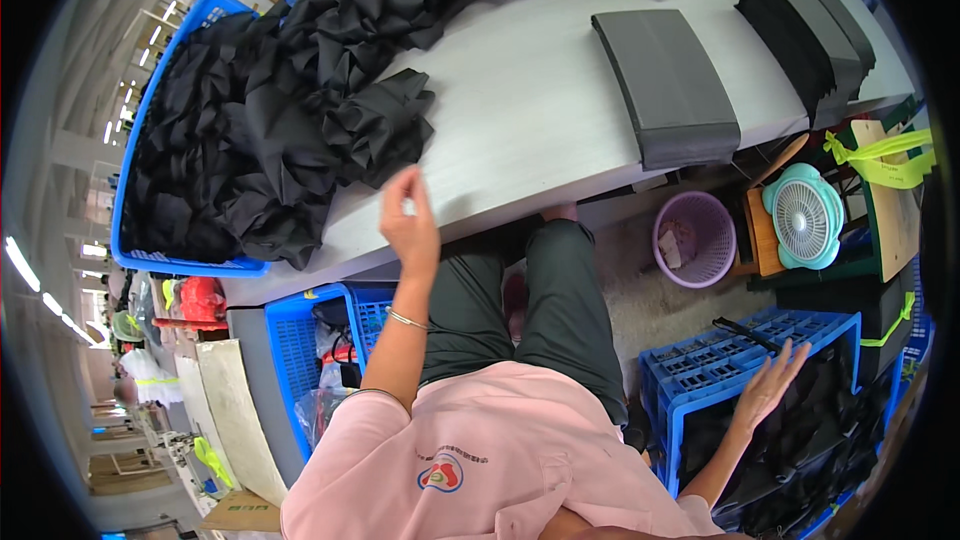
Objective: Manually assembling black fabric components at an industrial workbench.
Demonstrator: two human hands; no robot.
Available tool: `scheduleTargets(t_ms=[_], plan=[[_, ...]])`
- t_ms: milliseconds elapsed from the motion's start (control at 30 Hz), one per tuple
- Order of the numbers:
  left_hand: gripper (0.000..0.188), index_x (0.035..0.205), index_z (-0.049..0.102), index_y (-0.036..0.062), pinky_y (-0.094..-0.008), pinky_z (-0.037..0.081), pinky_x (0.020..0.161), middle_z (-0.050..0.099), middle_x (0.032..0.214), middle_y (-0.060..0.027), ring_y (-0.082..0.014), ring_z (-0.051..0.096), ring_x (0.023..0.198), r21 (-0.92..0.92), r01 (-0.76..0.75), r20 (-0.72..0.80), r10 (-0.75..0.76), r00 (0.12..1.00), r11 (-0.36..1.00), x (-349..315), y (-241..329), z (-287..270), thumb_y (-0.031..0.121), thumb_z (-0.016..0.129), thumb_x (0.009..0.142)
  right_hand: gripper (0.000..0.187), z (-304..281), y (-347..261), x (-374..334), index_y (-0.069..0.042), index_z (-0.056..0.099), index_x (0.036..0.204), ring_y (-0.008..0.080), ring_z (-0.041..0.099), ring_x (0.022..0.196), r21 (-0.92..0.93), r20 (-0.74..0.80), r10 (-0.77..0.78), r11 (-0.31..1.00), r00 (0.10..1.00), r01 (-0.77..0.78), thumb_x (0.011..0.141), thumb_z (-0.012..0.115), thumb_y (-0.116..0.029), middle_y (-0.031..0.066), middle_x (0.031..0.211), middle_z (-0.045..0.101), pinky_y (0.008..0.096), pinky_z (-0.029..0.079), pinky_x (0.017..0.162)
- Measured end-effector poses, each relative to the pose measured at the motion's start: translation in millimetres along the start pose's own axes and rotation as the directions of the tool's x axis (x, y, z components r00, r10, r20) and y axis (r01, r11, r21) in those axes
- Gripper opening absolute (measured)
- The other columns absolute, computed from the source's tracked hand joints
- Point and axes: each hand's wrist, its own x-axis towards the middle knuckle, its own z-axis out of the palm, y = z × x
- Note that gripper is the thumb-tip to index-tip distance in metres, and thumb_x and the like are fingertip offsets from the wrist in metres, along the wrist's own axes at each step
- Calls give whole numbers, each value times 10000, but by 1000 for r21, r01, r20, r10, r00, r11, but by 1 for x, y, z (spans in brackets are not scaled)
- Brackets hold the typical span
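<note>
- This looks like a workshop or factory floor where cloth goods are made.
- Upper left: a big blue basket (190, 266) heaped with loose black cloth (270, 130), which spreads onto a long pale worktable (520, 120).
- Upper right: stacks of flat dark pieces (665, 75) lie squared up on that table.
- Lower right: a blue crate (690, 402) stands beside more black material (800, 440).
- Left edge: a deep hall recedes under rows of strip lights (22, 265), with a red bundle (203, 302) among blurred goods.
</note>
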Motion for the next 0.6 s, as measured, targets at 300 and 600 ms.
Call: scheduleTargets(t_ms=[300, 600], plan=[[470, 1190, 659, 59, -416, 396, 1056, 594, 1295, -119, -332, 505, 1238, 295, -369, -4, 388, 922, 881, 134, -75, -38, -101, 566, 758, 439, 15, -137, 27, 28, 546, 1318, 405, 515, 1289, 264, 116, -328, 920, 938, 289, 884, 588, 80, 228, 1538, 365, 419, 500, 954], [179, 914, 713, 82, -380, 434, 841, 658, 862, -60, -257, 618, 873, 232, -452, 250, 396, 884, 861, 185, -108, -29, 16, 654, 758, 362, 11, -308, 47, -9, 631, 1221, 346, 599, 1183, 473, -5, -609, 697, 793, 539, 859, 623, -3, 192, 1364, 565, 401, 493, 994]])
